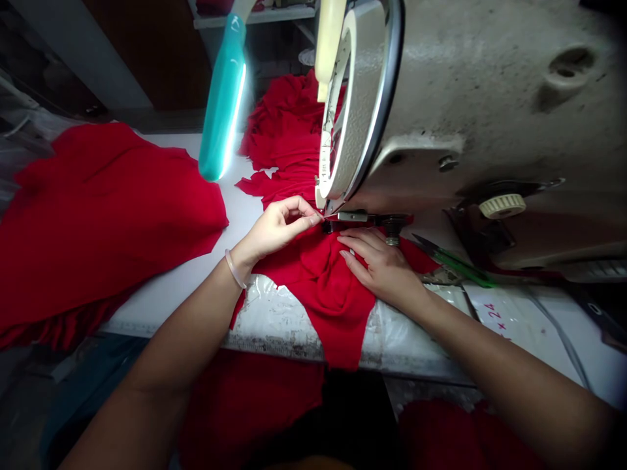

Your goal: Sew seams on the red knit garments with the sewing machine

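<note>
Beside the needle area of the sewing machine (365,98), my left hand (279,228) pinches a small edge of red fabric with thumb and forefinger. What exactly lies between the fingertips is tiny and partly hidden. My right hand (379,264) rests flat, fingers stretched out, on the red fabric (326,274) just in front of the presser foot area. That fabric lies bunched under both hands, and one end hangs over the table's front edge. A metal guide (353,216) with a dark knob sits between the hands and the machine head.
Stacked red cloth pieces (112,209) lie on the left of the white table (169,316). More crumpled red cloth (289,124) is piled behind the machine. A turquoise lamp (220,104) hangs above. Green-handled snips (460,264) lie to the right. Red cloth (255,405) also shows below the table edge.
</note>
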`<state>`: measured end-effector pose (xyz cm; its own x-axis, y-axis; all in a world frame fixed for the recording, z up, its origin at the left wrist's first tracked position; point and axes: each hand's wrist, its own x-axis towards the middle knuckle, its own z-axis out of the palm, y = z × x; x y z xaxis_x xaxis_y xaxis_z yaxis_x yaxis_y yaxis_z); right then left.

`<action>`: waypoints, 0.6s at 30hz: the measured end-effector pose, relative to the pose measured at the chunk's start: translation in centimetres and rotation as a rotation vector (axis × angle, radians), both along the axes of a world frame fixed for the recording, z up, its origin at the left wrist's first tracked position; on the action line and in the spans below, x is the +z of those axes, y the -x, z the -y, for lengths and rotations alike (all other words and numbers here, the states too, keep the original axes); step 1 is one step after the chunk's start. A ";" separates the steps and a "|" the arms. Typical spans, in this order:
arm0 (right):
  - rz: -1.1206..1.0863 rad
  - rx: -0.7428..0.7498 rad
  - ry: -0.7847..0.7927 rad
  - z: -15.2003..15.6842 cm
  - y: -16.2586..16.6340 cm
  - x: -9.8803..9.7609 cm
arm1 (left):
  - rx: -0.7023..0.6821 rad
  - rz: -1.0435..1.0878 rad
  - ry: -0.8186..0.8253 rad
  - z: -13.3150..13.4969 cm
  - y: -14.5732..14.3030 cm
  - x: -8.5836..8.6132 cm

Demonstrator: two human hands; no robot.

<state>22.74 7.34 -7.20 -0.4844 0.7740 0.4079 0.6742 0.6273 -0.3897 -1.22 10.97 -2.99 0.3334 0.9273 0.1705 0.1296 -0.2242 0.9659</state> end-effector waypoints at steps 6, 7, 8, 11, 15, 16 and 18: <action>-0.006 0.002 -0.006 0.0 -0.1 -0.1 | 0.262 0.077 -0.060 -0.5 0.2 -0.5; -0.007 0.001 -0.009 0.0 -0.1 -0.1 | 0.275 0.085 -0.056 -0.5 0.2 -0.5; -0.006 0.000 -0.011 -0.1 -0.1 -0.1 | 0.265 0.100 -0.044 -0.5 0.2 -0.5; 0.002 0.004 -0.015 -0.1 -0.1 0.0 | 0.144 0.168 0.004 -0.3 0.1 -0.3; 0.004 0.012 -0.031 -0.1 0.0 0.0 | -0.004 0.186 0.062 0.0 -0.1 0.2; 0.003 0.012 -0.036 -0.1 0.0 0.0 | -0.019 0.184 0.086 0.0 -0.2 0.2; 0.000 0.010 -0.045 -0.1 0.1 0.0 | -0.028 0.191 0.151 0.0 -0.3 0.2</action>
